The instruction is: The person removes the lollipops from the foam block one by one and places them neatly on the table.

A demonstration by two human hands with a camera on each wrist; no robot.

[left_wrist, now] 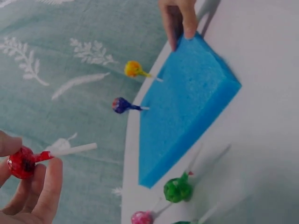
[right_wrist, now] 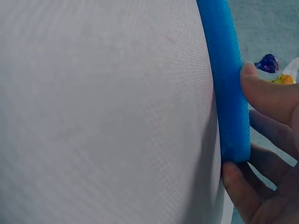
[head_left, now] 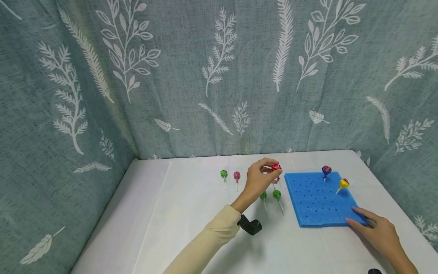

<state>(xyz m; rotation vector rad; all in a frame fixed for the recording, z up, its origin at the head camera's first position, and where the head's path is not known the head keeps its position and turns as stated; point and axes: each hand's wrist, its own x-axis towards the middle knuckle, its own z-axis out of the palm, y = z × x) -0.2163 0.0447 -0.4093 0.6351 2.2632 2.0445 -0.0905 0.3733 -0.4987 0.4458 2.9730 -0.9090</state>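
Between thumb and fingers my left hand pinches a red-wrapped lollipop by its head, beyond the left edge of a blue foam board. In the left wrist view its white stick points right. Rows of small holes cover the board. A purple lollipop and a yellow lollipop stand in it by their sticks near the right side. My right hand grips the board's near right corner, its thumb and fingertips against the edges.
Left of the board, a green lollipop and a pink lollipop lie on the white table. Two more green lollipops lie nearer, beside the left forearm. A leaf-patterned curtain hangs behind the table and along its left side.
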